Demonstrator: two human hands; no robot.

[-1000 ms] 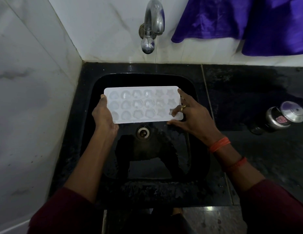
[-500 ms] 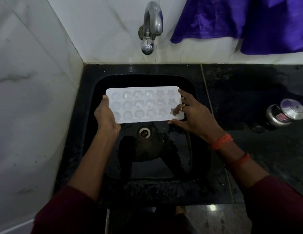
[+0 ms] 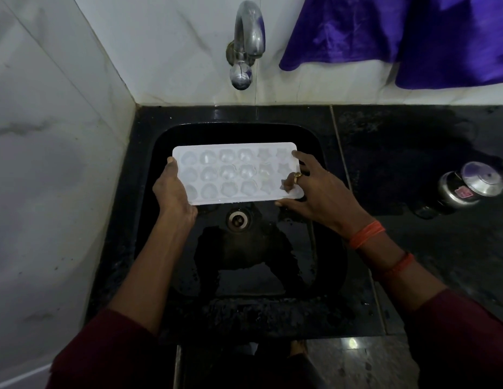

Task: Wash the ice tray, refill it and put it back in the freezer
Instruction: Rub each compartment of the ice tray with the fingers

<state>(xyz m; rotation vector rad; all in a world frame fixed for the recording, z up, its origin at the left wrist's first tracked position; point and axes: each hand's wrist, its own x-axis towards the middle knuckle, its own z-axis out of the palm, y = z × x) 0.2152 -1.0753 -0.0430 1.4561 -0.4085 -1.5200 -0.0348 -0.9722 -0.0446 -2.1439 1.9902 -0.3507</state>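
Observation:
A white ice tray (image 3: pixel 233 172) with several shaped pockets is held level over the black sink (image 3: pixel 160 141), below the steel tap (image 3: pixel 246 43). My left hand (image 3: pixel 171 192) grips the tray's left end, thumb on top. My right hand (image 3: pixel 315 192) holds the right end, fingers spread over the last pockets and thumb under the near edge. No water runs from the tap. The sink's drain (image 3: pixel 239 219) shows just below the tray.
A steel container (image 3: pixel 463 189) with a lid lies on the wet black counter (image 3: pixel 413 141) at right. Purple cloth (image 3: pixel 399 35) hangs on the white back wall. A white marble wall (image 3: pixel 48 164) closes off the left side.
The tray and both hands have held nearly still; only the view has shifted slightly.

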